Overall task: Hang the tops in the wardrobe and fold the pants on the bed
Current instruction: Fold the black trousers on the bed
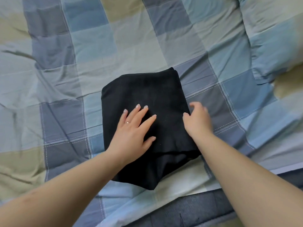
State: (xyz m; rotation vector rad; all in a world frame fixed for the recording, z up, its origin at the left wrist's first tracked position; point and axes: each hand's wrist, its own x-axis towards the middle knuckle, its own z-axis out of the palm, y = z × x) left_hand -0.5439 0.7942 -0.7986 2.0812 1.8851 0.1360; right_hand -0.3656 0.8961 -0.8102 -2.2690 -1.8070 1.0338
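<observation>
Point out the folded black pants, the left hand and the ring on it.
folded black pants (147,89): head view, far half of the top layer.
left hand (132,130): head view, back of the hand, flat on the pants.
ring (127,122): head view, band on a finger.

Bed (188,208): I see its dark grey-blue edge along the near right. Cover: a checked quilt (98,51) in blue, slate, pale green and beige squares with white stitched lines, creased at left and bunched into a thick roll at far right. Lying on it, near centre: one pair of black pants (147,90), folded into a compact block, lower layer jutting toward the near edge.
</observation>
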